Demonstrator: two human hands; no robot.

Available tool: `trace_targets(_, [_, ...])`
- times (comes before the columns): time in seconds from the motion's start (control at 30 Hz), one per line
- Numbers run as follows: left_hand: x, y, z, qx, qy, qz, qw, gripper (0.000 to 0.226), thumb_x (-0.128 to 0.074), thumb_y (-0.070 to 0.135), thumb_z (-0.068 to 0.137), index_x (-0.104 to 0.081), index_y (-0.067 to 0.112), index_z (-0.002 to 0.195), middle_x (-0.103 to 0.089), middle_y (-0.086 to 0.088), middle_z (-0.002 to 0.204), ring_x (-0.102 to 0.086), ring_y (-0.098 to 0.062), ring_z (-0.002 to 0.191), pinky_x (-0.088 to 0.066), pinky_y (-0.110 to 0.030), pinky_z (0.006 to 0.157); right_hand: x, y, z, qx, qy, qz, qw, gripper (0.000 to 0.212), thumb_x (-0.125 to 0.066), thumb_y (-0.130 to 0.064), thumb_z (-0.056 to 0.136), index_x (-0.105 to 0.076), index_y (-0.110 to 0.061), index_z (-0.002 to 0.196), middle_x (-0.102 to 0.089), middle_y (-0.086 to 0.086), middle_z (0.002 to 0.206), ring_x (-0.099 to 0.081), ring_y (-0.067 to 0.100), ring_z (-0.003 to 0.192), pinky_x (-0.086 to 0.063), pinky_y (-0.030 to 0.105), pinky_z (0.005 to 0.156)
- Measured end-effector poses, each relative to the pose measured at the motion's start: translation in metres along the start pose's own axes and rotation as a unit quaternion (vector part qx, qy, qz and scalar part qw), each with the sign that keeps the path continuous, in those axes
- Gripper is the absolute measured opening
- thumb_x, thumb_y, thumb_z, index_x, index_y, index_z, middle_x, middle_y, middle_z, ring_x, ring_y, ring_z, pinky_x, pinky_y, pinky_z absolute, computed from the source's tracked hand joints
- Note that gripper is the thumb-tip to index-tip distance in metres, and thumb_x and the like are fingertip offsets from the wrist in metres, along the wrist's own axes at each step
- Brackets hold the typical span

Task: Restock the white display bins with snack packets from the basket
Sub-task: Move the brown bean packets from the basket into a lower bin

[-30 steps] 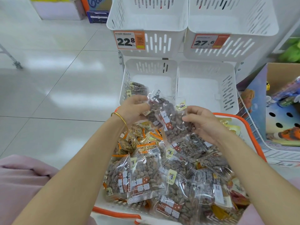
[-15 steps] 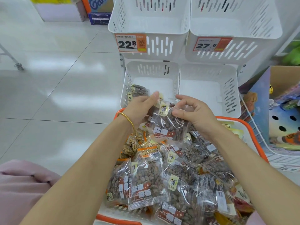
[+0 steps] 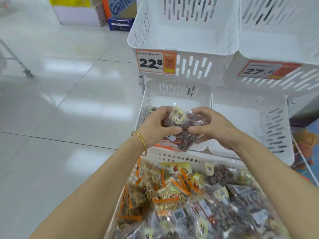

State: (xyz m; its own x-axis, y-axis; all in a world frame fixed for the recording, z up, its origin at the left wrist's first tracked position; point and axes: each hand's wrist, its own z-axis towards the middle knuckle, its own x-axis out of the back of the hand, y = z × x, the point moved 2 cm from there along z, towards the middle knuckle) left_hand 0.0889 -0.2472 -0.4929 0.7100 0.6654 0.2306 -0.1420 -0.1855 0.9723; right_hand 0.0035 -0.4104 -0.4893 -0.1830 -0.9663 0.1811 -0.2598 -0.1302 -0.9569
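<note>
White display bins: 4 in view, stacked two over two: upper-left bin [image 3: 189, 37], upper-right bin [image 3: 276, 42], lower-left bin [image 3: 172, 88], lower-right bin [image 3: 269, 125]. Price tags: 2, one per upper bin front: 22.8 tag [image 3: 155, 62], 27.6 tag [image 3: 265, 70]. Held packet [image 3: 183, 135]: 1, clear, brown contents, yellow label on top, over the front edge of the lower-left bin, just beyond the basket [image 3: 172, 155] rim. Second packet [image 3: 152, 109]: 1, at the lower-left bin's left wall, mostly hidden behind the left hand [image 3: 155, 128]. Basket: 1, heaped with packets, too overlapped and blurred to count. Both forearms reach forward and converge. Left hand grips the held packet's left side, thumb in front, fingers curled behind; right hand [image 3: 212, 128] mirrors it on the right side. Gold bangle [image 3: 142, 142]: 1, left wrist.
</note>
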Motion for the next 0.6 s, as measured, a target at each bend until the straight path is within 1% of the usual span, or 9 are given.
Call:
trace_targets(0.07, [0.005,-0.012,0.024,-0.026,0.041,0.043,0.998,0.053,-0.072,0.006,0.078,-0.049,0.012,0.126,-0.057,0.000,0.114,-0.055,-0.012,0.104,-0.047,-0.021,0.090,0.005,0.000,0.025,0.062,0.089,-0.046,0.993,0.036,-0.076,-0.004,0.074,-0.060,-0.030,0.093,-0.064,0.003,0.113,-0.065,0.015,0.083,-0.058,0.039,0.064])
trace_targets(0.1, [0.011,-0.021,0.036,-0.032,0.093,0.115,0.989,0.058,-0.073,0.013,0.079,-0.047,0.013,0.131,-0.051,-0.001,0.124,-0.048,-0.011,0.112,-0.040,-0.018,0.097,0.006,0.002,0.037,0.099,0.143,-0.104,0.979,0.033,-0.077,-0.008,0.075,-0.060,-0.029,0.093,-0.066,-0.002,0.108,-0.063,0.015,0.085,-0.055,0.036,0.069])
trace_targets(0.17, [0.029,-0.040,0.052,-0.018,0.184,0.285,0.940,0.064,-0.070,0.023,0.082,-0.041,0.013,0.138,-0.035,-0.008,0.145,-0.030,-0.017,0.132,-0.019,-0.020,0.109,0.007,0.007,0.058,0.148,0.251,-0.285,0.913,0.031,-0.074,-0.018,0.079,-0.061,-0.027,0.105,-0.064,-0.010,0.104,-0.059,0.014,0.094,-0.047,0.031,0.076])
trace_targets(0.23, [0.043,-0.062,0.060,0.015,0.192,0.350,0.917,0.067,-0.066,0.024,0.085,-0.034,0.011,0.142,-0.021,-0.011,0.153,-0.014,-0.023,0.142,-0.008,-0.028,0.115,0.005,0.017,0.083,0.165,0.310,-0.424,0.835,0.035,-0.068,-0.023,0.084,-0.058,-0.025,0.118,-0.062,-0.007,0.117,-0.056,0.019,0.105,-0.043,0.032,0.076])
trace_targets(0.27, [0.046,-0.072,0.062,0.027,0.182,0.355,0.916,0.067,-0.064,0.023,0.086,-0.031,0.011,0.143,-0.016,-0.011,0.154,-0.009,-0.024,0.143,-0.006,-0.029,0.115,0.003,0.022,0.098,0.162,0.308,-0.456,0.819,0.036,-0.065,-0.023,0.086,-0.057,-0.024,0.121,-0.060,-0.005,0.122,-0.054,0.023,0.109,-0.043,0.034,0.077])
trace_targets(0.37, [0.048,-0.095,0.064,0.033,0.146,0.346,0.926,0.068,-0.061,0.022,0.088,-0.025,0.014,0.145,-0.009,-0.009,0.156,-0.003,-0.021,0.144,-0.003,-0.027,0.115,-0.013,0.034,0.148,0.152,0.268,-0.480,0.821,0.037,-0.061,-0.023,0.090,-0.053,-0.020,0.126,-0.057,0.002,0.127,-0.052,0.029,0.112,-0.045,0.036,0.079])
trace_targets(0.47, [0.048,-0.105,0.068,0.028,0.131,0.311,0.941,0.069,-0.060,0.023,0.088,-0.022,0.018,0.146,-0.004,-0.006,0.157,0.001,-0.014,0.145,-0.003,-0.023,0.113,-0.034,0.038,0.186,0.142,0.263,-0.461,0.836,0.038,-0.058,-0.022,0.092,-0.050,-0.020,0.128,-0.055,0.002,0.128,-0.052,0.028,0.112,-0.043,0.034,0.072])
trace_targets(0.53, [0.047,-0.107,0.068,0.020,0.139,0.296,0.945,0.068,-0.060,0.022,0.088,-0.024,0.018,0.146,-0.004,-0.006,0.157,0.001,-0.013,0.145,-0.003,-0.021,0.112,-0.044,0.044,0.205,0.135,0.218,-0.430,0.866,0.039,-0.057,-0.023,0.093,-0.047,-0.021,0.131,-0.055,0.003,0.129,-0.053,0.028,0.111,-0.045,0.035,0.076])
trace_targets(0.6, [0.046,-0.108,0.068,0.006,0.145,0.292,0.945,0.065,-0.061,0.018,0.087,-0.029,0.016,0.143,-0.006,-0.008,0.157,0.000,-0.013,0.145,-0.002,-0.017,0.109,-0.045,0.051,0.214,0.102,0.150,-0.387,0.904,0.043,-0.053,-0.029,0.095,-0.041,-0.025,0.137,-0.051,0.004,0.134,-0.052,0.029,0.117,-0.045,0.040,0.089])
